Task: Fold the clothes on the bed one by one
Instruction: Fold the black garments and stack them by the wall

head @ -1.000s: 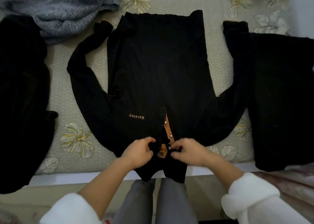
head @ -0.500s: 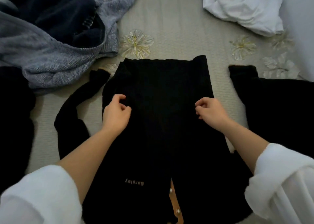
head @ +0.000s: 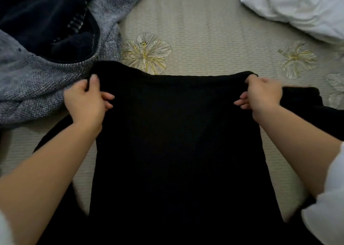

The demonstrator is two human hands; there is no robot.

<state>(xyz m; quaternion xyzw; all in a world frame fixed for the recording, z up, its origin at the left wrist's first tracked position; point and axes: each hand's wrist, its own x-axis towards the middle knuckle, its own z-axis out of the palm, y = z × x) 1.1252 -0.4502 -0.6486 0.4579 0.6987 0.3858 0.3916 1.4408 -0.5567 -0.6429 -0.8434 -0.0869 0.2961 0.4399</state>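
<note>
A black long-sleeved top (head: 176,142) lies flat on the bed, its hem at the far end and its body running toward me. My left hand (head: 87,101) pinches the hem's far left corner, thumb on top. My right hand (head: 262,96) pinches the far right corner the same way. The hem edge is stretched straight between both hands. One black sleeve (head: 55,131) trails out at the left under my forearm. The collar end is hidden below the frame.
A grey knit sweater (head: 37,88) with a dark navy garment (head: 42,21) on it lies at the far left, touching the top's corner. A white cloth (head: 297,8) sits far right. Another black garment (head: 316,105) lies right. The beige flowered bedspread (head: 195,31) stretches beyond.
My hands left the collar near me, moved up along the top's sides, and now grip the two far hem corners. The camera view leaned forward over the bed.
</note>
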